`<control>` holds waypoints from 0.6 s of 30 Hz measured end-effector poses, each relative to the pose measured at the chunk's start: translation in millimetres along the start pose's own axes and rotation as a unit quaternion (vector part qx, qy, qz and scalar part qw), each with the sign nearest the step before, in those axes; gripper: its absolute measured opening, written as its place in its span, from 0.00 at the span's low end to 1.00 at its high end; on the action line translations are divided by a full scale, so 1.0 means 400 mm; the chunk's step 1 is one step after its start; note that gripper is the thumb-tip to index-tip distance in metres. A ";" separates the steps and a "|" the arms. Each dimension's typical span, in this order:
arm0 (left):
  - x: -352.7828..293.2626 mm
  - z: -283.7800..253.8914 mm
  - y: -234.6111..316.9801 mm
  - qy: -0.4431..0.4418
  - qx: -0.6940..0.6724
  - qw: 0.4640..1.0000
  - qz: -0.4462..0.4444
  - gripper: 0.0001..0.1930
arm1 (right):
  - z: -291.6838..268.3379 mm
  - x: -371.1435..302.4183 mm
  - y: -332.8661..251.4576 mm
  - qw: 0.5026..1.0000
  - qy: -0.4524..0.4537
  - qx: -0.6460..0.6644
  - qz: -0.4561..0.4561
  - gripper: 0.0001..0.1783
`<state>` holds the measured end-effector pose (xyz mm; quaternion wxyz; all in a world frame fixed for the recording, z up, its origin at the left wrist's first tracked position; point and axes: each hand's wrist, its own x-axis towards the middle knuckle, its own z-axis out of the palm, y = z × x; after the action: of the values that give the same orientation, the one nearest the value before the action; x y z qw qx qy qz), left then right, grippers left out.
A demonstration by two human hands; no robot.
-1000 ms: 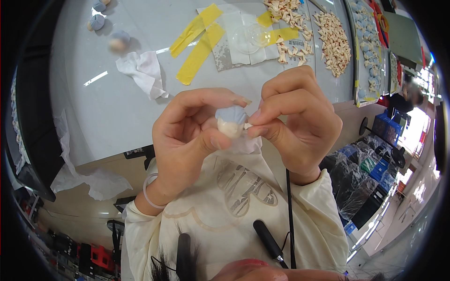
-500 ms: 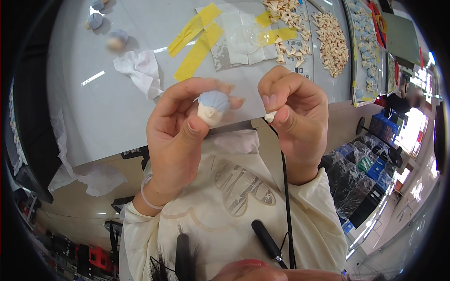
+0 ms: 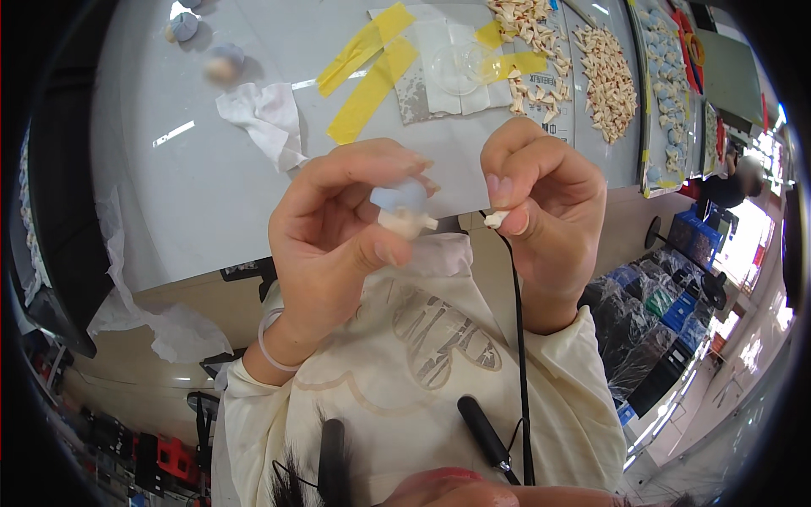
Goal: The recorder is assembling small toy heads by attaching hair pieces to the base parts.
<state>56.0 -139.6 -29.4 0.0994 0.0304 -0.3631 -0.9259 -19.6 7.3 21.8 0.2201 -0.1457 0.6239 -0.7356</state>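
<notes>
In my left hand [image 3: 325,220], a small doll head [image 3: 400,208] with a light-blue cap of hair and a cream lower part is gripped between thumb and fingers. It is slightly blurred, and a little pale nub sticks out on its right side. My right hand [image 3: 553,211] pinches a tiny cream-coloured piece [image 3: 495,220] between thumb and fingertips, a short gap away from the head. Both hands are raised over the table's near edge. Beyond them, clear round dishes [image 3: 456,68] rest on white paper.
Yellow tape strips [image 3: 372,89] and a crumpled white cloth [image 3: 263,118] lie on the grey table [image 3: 194,198]. More blue-and-cream heads [image 3: 225,64] sit far left. Small pale pieces form a pile [image 3: 608,89] at right, beside a tray [image 3: 667,101] of blue-and-cream parts.
The doll head has turned in my left hand, so its nub now points right. Both hands have shifted slightly right in the picture, as has the table; the grips stay the same.
</notes>
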 end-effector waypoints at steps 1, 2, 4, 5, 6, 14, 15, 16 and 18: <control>0.000 -0.006 -0.005 -0.019 0.018 0.999 0.026 0.25 | 0.001 0.000 -0.002 1.000 0.000 0.000 0.000 0.09; 0.001 -0.010 -0.006 -0.037 0.036 0.997 0.052 0.24 | 0.002 0.000 -0.005 1.000 -0.003 -0.016 -0.009 0.09; 0.004 -0.014 -0.005 -0.054 0.042 0.996 0.058 0.24 | 0.006 0.000 -0.009 0.999 -0.006 -0.032 -0.018 0.10; 0.004 -0.014 -0.004 -0.071 0.047 0.994 0.066 0.24 | 0.010 0.000 -0.010 0.998 -0.011 -0.050 -0.024 0.10; 0.001 -0.009 -0.001 -0.070 0.048 0.994 0.066 0.24 | 0.012 0.000 -0.010 0.997 -0.016 -0.068 -0.031 0.10; 0.006 -0.005 -0.006 -0.038 0.084 0.994 0.058 0.26 | 0.020 0.001 -0.016 0.990 -0.006 -0.131 -0.056 0.10; 0.004 -0.002 -0.002 -0.038 0.084 0.994 0.057 0.26 | 0.024 0.003 -0.020 0.981 -0.011 -0.178 -0.078 0.12; 0.002 0.003 0.002 -0.034 0.080 0.994 0.065 0.24 | 0.025 0.005 -0.025 0.981 -0.010 -0.178 -0.077 0.12; 0.005 0.008 0.012 -0.030 0.076 0.994 0.072 0.22 | 0.029 0.010 -0.035 0.971 -0.036 -0.223 -0.082 0.12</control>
<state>54.5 -141.6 -23.8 0.1526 -0.0165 -0.4363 -0.8866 -19.3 -2.8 37.2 0.1428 -0.2683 0.7497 -0.5879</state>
